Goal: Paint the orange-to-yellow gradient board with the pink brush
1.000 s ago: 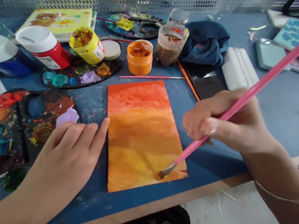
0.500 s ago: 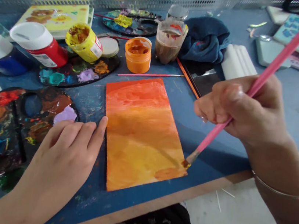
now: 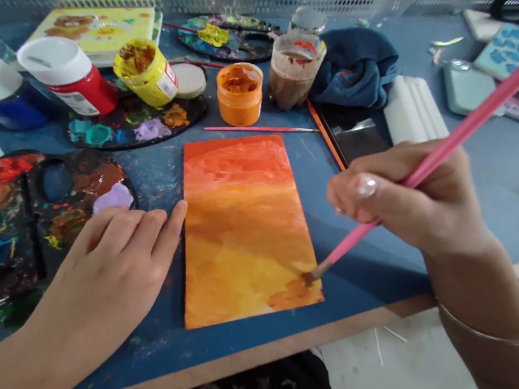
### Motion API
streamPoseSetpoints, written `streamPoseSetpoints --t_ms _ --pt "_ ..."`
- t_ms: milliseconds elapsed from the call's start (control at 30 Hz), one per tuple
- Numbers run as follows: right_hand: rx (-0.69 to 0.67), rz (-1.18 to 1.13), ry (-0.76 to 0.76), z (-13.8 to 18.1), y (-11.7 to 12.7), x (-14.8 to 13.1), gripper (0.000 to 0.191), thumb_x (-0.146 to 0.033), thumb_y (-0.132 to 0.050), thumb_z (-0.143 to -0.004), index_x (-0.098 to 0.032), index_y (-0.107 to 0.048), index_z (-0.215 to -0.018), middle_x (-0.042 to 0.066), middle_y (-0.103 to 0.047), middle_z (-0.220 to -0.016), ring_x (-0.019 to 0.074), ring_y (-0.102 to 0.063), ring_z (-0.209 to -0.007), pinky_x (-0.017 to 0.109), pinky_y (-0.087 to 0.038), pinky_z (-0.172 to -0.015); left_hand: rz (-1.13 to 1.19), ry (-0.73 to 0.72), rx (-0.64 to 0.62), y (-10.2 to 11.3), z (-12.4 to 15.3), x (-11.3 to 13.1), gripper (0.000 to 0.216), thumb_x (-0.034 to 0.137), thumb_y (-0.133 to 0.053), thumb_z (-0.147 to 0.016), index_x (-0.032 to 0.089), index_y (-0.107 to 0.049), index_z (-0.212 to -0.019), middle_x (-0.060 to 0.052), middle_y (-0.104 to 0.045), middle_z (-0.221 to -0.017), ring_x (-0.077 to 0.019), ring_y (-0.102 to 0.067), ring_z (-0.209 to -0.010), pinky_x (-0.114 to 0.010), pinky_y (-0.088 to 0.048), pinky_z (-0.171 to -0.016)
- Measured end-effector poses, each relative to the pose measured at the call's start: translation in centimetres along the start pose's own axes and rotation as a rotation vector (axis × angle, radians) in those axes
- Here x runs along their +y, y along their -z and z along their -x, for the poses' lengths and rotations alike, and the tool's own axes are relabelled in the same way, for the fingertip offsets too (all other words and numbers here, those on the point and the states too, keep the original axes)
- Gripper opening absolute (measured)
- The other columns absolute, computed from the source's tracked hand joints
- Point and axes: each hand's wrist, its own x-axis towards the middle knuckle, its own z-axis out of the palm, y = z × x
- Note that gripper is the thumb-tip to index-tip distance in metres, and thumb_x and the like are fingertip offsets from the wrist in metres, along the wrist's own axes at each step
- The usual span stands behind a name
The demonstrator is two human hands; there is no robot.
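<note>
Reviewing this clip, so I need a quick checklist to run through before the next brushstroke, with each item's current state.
1. Right hand gripping the pink paintbrush: ok.
2. Bristles touching the orange painted board near its lower right corner: ok.
3. Left hand with its thumb against the board's left edge: ok.
4. Orange paint jar upright and open: ok.
5. Yellow paint jar upright: not ok, it lies tipped and open.
6. Enough paint on the bristles: cannot tell.

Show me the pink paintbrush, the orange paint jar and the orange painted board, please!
pink paintbrush point(image 3: 494, 102): head view, on the long pink handle.
orange paint jar point(image 3: 238, 98): head view, on the jar's orange side.
orange painted board point(image 3: 238, 243): head view, on the middle of the painted front.
</note>
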Motion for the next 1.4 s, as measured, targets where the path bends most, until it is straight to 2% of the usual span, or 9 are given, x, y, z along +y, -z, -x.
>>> streamPoseSetpoints --t_ms 133,233,367,500,600,700,867,1100,1400 --pt "0.314 -0.048 0.016 -0.2 0.7 -0.3 0.046 -0.045 -0.065 -0.084 -0.022 -0.051 -0.047 -0.005 -0.041 -0.045 0.0081 -0.039 -0.037 0.032 -0.037 -0.041 -0.035 -0.031 0.044 0.1 -0.1 -0.1 0.050 0.002 -0.023 -0.088 -0.001 -0.050 -0.130 -0.012 -0.056 -0.086 -0.0268 -0.053 -0.082 -0.043 -0.049 -0.075" --pt "0.446 -0.079 0.031 -0.3 1.3 -0.6 0.038 -0.053 -0.069 -0.077 -0.024 -0.063 -0.054 -0.001 -0.053 -0.052 0.0122 -0.051 -0.042 0.035 -0.037 -0.037 -0.036 -0.020 0.117 -0.1 -0.3 -0.1 0.048 0.000 -0.027 -0.086 -0.002 -0.055 -0.125 -0.012 -0.056 -0.081 -0.0264 -0.053 -0.077 -0.042 -0.049 -0.072" --pt "0.344 -0.011 0.052 -1.2 1.7 -1.6 0.024 -0.047 -0.073 -0.075 -0.024 -0.073 -0.069 0.000 -0.065 -0.059 0.0152 -0.060 -0.051 0.034 -0.045 -0.042 -0.016 -0.004 0.191 -0.2 -0.3 0.0 0.047 -0.003 -0.033 -0.082 -0.003 -0.059 -0.121 -0.012 -0.057 -0.079 -0.0265 -0.054 -0.076 -0.040 -0.050 -0.069" --pt "0.271 0.264 0.110 -4.7 0.7 -3.1 0.009 -0.030 -0.075 -0.077 -0.021 -0.073 -0.078 0.001 -0.069 -0.066 0.0145 -0.061 -0.058 0.033 -0.044 -0.052 -0.013 0.019 0.202 -0.1 0.0 0.3 0.049 -0.005 -0.037 -0.078 -0.002 -0.059 -0.122 -0.013 -0.061 -0.084 -0.0258 -0.056 -0.080 -0.041 -0.051 -0.074" --pt "0.230 0.388 0.164 -9.0 -1.2 -3.6 0.002 -0.020 -0.071 -0.078 -0.018 -0.071 -0.079 0.002 -0.068 -0.069 0.0137 -0.058 -0.059 0.030 -0.043 -0.053 -0.014 0.051 0.195 -0.1 0.2 0.5 0.050 -0.003 -0.040 -0.078 -0.001 -0.058 -0.124 -0.014 -0.063 -0.089 -0.0251 -0.057 -0.083 -0.041 -0.051 -0.078" --pt "0.205 0.421 0.224 -13.5 -3.6 -2.9 0.010 -0.016 -0.066 -0.079 -0.020 -0.063 -0.070 0.002 -0.066 -0.071 0.0136 -0.056 -0.061 0.028 -0.043 -0.055 -0.012 0.070 0.182 -0.1 0.4 0.7 0.050 -0.001 -0.042 -0.078 -0.001 -0.057 -0.126 -0.012 -0.063 -0.088 -0.0241 -0.056 -0.084 -0.039 -0.052 -0.078" --pt "0.121 0.551 0.149 -18.7 -7.3 -1.2 0.014 -0.012 -0.058 -0.083 -0.019 -0.059 -0.071 0.000 -0.062 -0.067 0.0143 -0.056 -0.064 0.028 -0.042 -0.065 0.020 0.099 0.154 0.0 0.7 0.7 0.049 0.000 -0.043 -0.079 0.002 -0.056 -0.127 -0.011 -0.064 -0.089 -0.0226 -0.056 -0.087 -0.038 -0.052 -0.081" --pt "0.039 0.701 0.155 -21.0 -9.8 0.4 0.017 -0.011 -0.054 -0.080 -0.018 -0.056 -0.066 0.002 -0.060 -0.065 0.0150 -0.052 -0.062 0.028 -0.038 -0.065 0.100 0.120 0.162 -0.6 0.8 0.9 0.047 0.001 -0.045 -0.082 0.004 -0.057 -0.127 -0.012 -0.065 -0.095 -0.0221 -0.056 -0.092 -0.039 -0.051 -0.088" --pt "0.089 0.670 0.125 -22.8 -9.3 0.0 0.025 -0.014 -0.055 -0.081 -0.021 -0.046 -0.059 0.001 -0.058 -0.060 0.0165 -0.055 -0.066 0.028 -0.040 -0.066 0.130 0.129 0.165 -0.8 1.0 1.1 0.047 0.001 -0.042 -0.083 0.006 -0.057 -0.127 -0.011 -0.066 -0.099 -0.0216 -0.056 -0.094 -0.040 -0.049 -0.090"
